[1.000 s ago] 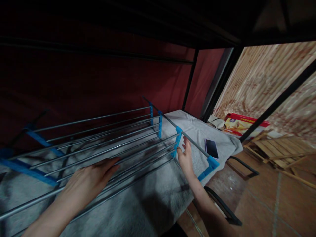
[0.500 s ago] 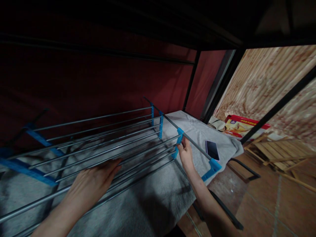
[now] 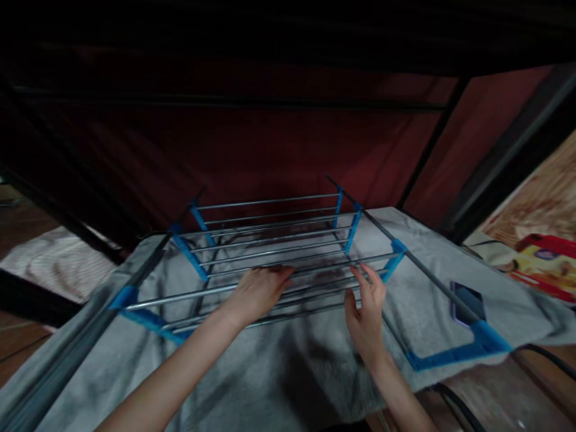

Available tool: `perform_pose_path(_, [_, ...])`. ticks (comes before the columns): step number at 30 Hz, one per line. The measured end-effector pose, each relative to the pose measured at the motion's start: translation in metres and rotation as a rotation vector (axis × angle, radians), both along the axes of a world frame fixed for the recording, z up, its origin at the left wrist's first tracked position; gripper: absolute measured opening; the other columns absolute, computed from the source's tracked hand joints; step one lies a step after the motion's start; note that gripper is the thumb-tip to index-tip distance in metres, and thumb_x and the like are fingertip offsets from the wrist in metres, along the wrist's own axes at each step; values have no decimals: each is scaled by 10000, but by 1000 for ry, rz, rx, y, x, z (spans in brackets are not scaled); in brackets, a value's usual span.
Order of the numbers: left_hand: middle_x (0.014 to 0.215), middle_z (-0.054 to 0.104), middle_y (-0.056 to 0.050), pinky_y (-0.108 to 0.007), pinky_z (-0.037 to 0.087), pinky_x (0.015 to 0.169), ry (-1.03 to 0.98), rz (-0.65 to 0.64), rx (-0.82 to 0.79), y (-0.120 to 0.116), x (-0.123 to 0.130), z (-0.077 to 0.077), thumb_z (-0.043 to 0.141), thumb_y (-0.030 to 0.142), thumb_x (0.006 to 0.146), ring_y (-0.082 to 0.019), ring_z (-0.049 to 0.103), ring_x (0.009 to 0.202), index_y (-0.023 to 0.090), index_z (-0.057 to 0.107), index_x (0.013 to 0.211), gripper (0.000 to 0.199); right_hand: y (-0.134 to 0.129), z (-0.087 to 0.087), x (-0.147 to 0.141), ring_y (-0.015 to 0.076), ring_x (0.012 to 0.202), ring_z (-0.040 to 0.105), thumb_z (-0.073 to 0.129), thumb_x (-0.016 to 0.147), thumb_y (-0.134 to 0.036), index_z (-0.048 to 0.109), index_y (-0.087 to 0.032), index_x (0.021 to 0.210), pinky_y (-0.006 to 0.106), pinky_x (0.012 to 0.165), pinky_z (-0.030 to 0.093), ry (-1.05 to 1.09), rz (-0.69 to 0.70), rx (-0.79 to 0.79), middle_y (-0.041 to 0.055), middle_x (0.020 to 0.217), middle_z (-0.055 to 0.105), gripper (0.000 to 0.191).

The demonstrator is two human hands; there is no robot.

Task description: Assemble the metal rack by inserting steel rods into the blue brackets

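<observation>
A rack of grey metal rods (image 3: 274, 250) joined by blue plastic brackets (image 3: 190, 255) lies on a grey cloth (image 3: 252, 372). My left hand (image 3: 261, 294) is closed over the nearest upper rod, around the middle of the rack. To its right, my right hand (image 3: 366, 306) has its fingers apart, with the fingertips by the same rod, short of the right blue bracket (image 3: 395, 261). Whether those fingertips touch the rod is unclear. A lone blue bracket (image 3: 459, 354) sits at the near end of the right side pole.
A phone (image 3: 468, 302) lies on the cloth at the right, beneath the side pole. Dark frame bars (image 3: 434, 141) stand before a dark red wall (image 3: 279, 150). A red and yellow package (image 3: 549, 261) is at the far right.
The view has turned left, showing the rack's left side. My right hand has come off the right bracket and moved left along the rod, its fingers spreading. My left hand remains on the rod.
</observation>
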State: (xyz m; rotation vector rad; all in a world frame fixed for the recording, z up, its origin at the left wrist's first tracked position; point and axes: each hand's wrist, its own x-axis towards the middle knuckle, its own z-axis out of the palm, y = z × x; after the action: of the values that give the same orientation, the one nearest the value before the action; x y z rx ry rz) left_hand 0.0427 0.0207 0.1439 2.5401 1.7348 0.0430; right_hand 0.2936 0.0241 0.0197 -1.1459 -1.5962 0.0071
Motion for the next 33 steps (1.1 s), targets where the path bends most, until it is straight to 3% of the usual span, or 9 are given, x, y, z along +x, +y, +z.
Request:
perform_pose_path(6, [1127, 786, -81, -381, 541, 942, 35, -30, 16, -1, 2, 7, 462, 328, 1022, -258, 739, 1059, 264, 645, 1331, 364, 8, 43, -52, 250, 1291, 570, 444, 1025, -153, 523, -281, 1460, 581, 1235, 252, -337, 225, 93, 79, 1310, 671, 461])
perform_pose_path(9, [1225, 757, -90, -424, 491, 1054, 42, -98, 41, -9, -10, 20, 537, 380, 1000, -267, 694, 1158, 238, 632, 1366, 404, 18, 49, -63, 224, 1137, 642, 457, 1028, -145, 578, -289, 1421, 556, 1242, 229, -458, 285, 94, 58, 1197, 720, 436])
perform_pose_path(11, [1295, 732, -89, -423, 458, 1099, 19, -70, 91, -18, -31, 36, 509, 461, 1010, -265, 658, 1223, 225, 617, 1400, 469, 24, 48, -65, 214, 1037, 661, 476, 1024, -140, 625, -290, 1376, 537, 1234, 246, -512, 297, 106, 51, 1129, 730, 411])
perform_pose_path(15, [1414, 653, -129, -387, 420, 1144, -205, 242, 243, -39, -107, 71, 346, 541, 1043, -252, 597, 1296, 121, 601, 1403, 609, 32, 42, -63, 215, 1002, 657, 496, 1009, -115, 667, -261, 1331, 490, 1190, 310, -581, 312, 130, 63, 1082, 718, 393])
perform_pose_path(17, [1437, 627, -140, -437, 426, 1145, -403, 555, 314, -50, -153, 76, 388, 576, 1019, -269, 584, 1286, 104, 592, 1394, 637, 35, 39, -61, 220, 1012, 647, 496, 997, -93, 670, -248, 1330, 469, 1150, 347, -598, 318, 136, 69, 1076, 711, 406])
perform_pose_path(20, [1360, 664, -159, -427, 527, 1037, -893, 996, 305, -66, -205, 60, 584, 500, 932, -261, 637, 1184, 97, 580, 1372, 597, 36, 37, -59, 225, 994, 631, 511, 982, -80, 677, -247, 1320, 439, 1070, 394, -603, 326, 148, 66, 1045, 703, 413])
perform_pose_path(22, [1207, 724, -140, -383, 586, 915, -1202, 1113, 137, -75, -221, 39, 690, 479, 860, -239, 689, 1038, 127, 636, 1268, 541, 37, 36, -59, 226, 973, 622, 524, 980, -84, 683, -244, 1311, 426, 1028, 405, -603, 332, 160, 64, 1039, 700, 401])
perform_pose_path(26, [963, 762, -110, -397, 626, 733, -1585, 1087, -198, -85, -215, 3, 740, 572, 794, -263, 725, 836, 181, 710, 1077, 483, 37, 39, -57, 228, 967, 618, 504, 998, -95, 675, -230, 1320, 426, 1009, 392, -621, 350, 173, 70, 1040, 694, 389])
perform_pose_path(33, [898, 762, -134, -337, 597, 713, -1551, 908, -130, -77, -213, -17, 690, 700, 773, -243, 720, 796, 143, 742, 1030, 615, 38, 42, -57, 222, 957, 628, 500, 1041, -169, 673, -219, 1290, 418, 977, 384, -620, 366, 166, 64, 1008, 694, 307])
